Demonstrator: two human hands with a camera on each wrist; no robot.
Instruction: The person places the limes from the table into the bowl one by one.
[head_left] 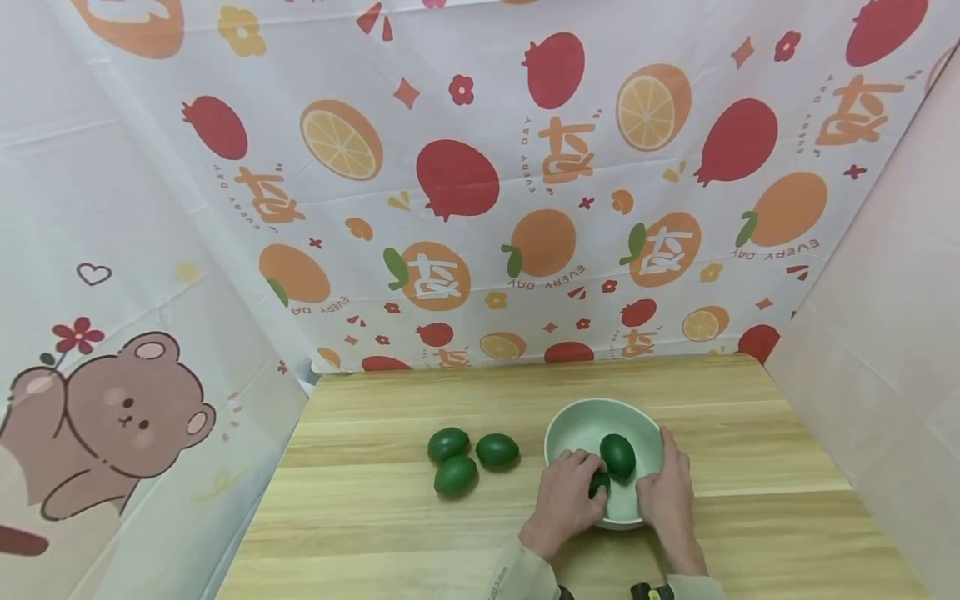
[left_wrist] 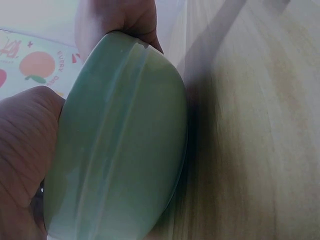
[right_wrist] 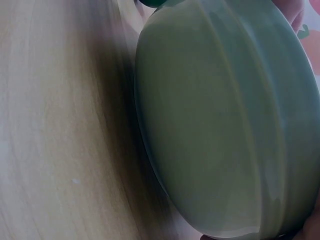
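Note:
A pale green bowl (head_left: 576, 422) sits on the right part of the wooden table. My left hand (head_left: 564, 498) reaches over its near left rim and holds a dark green lime (head_left: 599, 483) inside, mostly hidden by the fingers. Another lime (head_left: 617, 457) lies in the bowl just beyond those fingertips. On the right side, my right hand (head_left: 670, 493) grips the bowl's rim, thumb inside and fingers along the outer wall. Both wrist views are filled by the bowl's outer wall (left_wrist: 135, 145), (right_wrist: 200, 120).
Left of the bowl, three more limes (head_left: 455, 474) lie close together on the wooden table (head_left: 360, 508). A fruit-print cloth (head_left: 480, 225) hangs along the table's back edge. Pale cloths stand at the left and right sides, the left one with a printed bear (head_left: 135, 408).

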